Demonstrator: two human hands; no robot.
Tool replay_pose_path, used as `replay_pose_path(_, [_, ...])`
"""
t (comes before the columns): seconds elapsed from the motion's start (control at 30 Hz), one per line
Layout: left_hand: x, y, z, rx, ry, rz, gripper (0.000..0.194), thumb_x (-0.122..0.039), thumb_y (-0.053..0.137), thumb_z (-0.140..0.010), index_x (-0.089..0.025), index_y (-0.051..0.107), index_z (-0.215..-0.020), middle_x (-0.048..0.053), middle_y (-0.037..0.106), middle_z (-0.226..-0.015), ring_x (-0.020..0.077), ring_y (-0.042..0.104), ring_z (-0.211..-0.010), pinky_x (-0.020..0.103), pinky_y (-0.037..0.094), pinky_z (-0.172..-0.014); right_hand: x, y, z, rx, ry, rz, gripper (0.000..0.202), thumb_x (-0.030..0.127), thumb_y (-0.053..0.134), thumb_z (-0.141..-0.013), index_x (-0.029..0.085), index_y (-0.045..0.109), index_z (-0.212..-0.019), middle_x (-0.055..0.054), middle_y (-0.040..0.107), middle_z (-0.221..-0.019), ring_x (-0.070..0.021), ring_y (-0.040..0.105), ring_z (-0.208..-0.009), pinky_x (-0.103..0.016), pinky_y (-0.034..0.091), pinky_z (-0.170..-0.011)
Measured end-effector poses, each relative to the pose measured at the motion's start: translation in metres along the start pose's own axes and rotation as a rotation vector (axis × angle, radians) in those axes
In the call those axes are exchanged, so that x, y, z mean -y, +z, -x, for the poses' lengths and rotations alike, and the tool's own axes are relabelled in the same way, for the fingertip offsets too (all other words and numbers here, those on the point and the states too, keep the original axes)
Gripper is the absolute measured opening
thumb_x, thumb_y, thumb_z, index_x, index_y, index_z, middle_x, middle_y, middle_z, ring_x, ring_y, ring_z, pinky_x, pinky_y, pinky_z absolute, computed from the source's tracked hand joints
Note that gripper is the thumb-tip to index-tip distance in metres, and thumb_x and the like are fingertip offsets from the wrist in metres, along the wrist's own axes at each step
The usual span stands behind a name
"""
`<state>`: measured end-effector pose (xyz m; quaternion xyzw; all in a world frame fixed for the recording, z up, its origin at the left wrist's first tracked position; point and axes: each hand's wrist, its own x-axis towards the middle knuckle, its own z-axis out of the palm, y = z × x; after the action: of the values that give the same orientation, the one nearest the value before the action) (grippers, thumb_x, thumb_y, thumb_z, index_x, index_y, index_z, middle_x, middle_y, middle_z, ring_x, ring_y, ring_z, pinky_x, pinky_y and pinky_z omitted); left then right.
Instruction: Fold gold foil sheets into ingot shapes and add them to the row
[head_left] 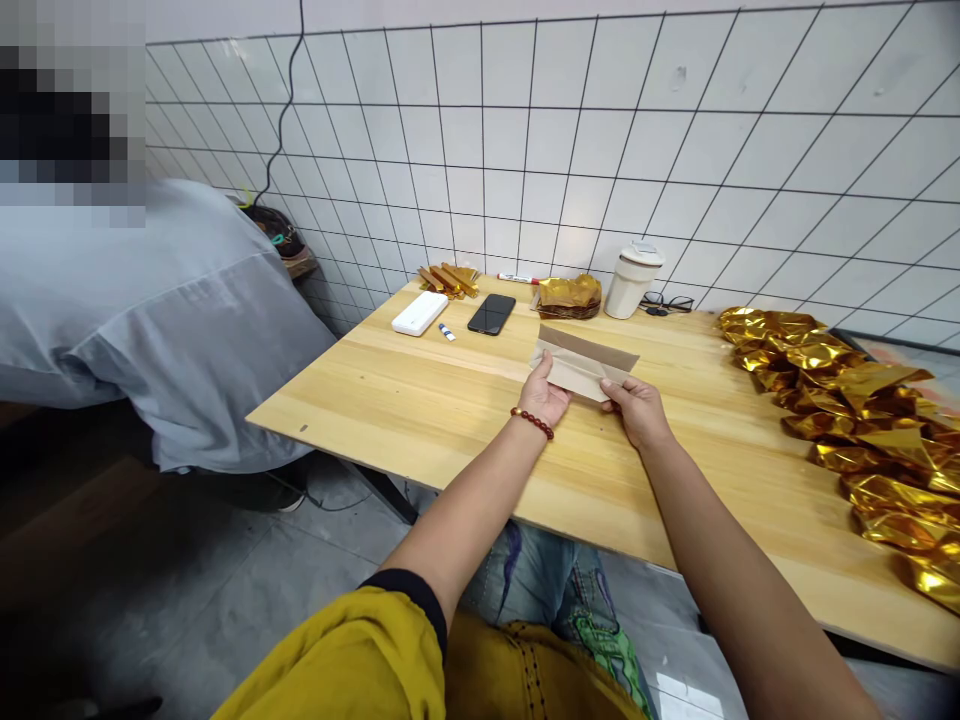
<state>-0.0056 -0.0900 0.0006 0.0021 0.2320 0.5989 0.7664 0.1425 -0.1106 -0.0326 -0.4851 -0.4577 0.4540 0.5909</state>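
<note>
Between my two hands, a little above the wooden table, is a folded sheet of brownish paper. Its back flap looks darker brown than the pale front. My left hand pinches the sheet at its left end, thumb on top. At the lower right edge, my right hand grips it between thumb and fingers. A stack of gold foil paper lies just beyond the sheet. Crumpled or folded gold foil pieces form a long row on the right side of the table.
Behind the sheet are a black phone, a white power bank, a small blue-and-white stick, gold strips, a red-and-white marker, a white lidded cup and glasses. Another person in a light shirt sits at left.
</note>
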Motion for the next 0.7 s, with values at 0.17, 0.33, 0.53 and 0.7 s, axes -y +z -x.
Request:
replay_pose_path(0.17, [-0.004, -0.005, -0.006, -0.027, 0.037, 0.019, 0.016, -0.024, 0.06, -0.089, -0.016, 0.068, -0.101, 0.009, 0.073, -0.104, 0.0194, 0.069, -0.099, 0.034, 0.054, -0.092, -0.001, 0.0, -0.001, 0.011, 0.01, 0.011, 0.039, 0.049, 0.087, -0.052, 0.018, 0.073, -0.073, 0.0, 0.068, -0.062, -0.009, 0.053, -0.043, -0.022, 0.046, -0.041])
replay_pose_path(0.33, [-0.011, -0.005, -0.009, -0.038, 0.07, 0.053, 0.022, -0.022, 0.058, -0.09, -0.013, 0.068, -0.107, 0.01, 0.074, -0.105, 0.0198, 0.068, -0.103, 0.032, 0.054, -0.094, 0.0, 0.002, 0.0, 0.023, 0.012, -0.005, 0.041, 0.049, 0.088, -0.051, 0.018, 0.072, -0.073, 0.002, 0.066, -0.059, -0.0081, 0.052, -0.042, -0.022, 0.045, -0.042])
replay_pose_path(0.53, [-0.001, -0.005, 0.004, 0.132, 0.053, -0.021, 0.018, -0.023, 0.059, -0.09, -0.014, 0.068, -0.103, 0.01, 0.074, -0.103, 0.0207, 0.068, -0.104, 0.037, 0.05, -0.1, 0.0, 0.001, -0.002, 0.004, 0.008, -0.021, 0.039, 0.047, 0.087, -0.052, 0.018, 0.073, -0.074, -0.001, 0.069, -0.063, -0.009, 0.053, -0.042, -0.022, 0.046, -0.04])
replay_pose_path(0.7, [0.009, -0.003, 0.008, 0.142, -0.032, -0.075, 0.014, -0.019, 0.055, -0.091, -0.013, 0.067, -0.094, 0.01, 0.074, -0.097, 0.0204, 0.069, -0.1, 0.039, 0.05, -0.1, -0.002, 0.001, -0.002, 0.052, 0.023, 0.003, 0.042, 0.048, 0.086, -0.055, 0.017, 0.074, -0.08, -0.003, 0.072, -0.068, -0.0105, 0.056, -0.045, -0.023, 0.049, -0.044])
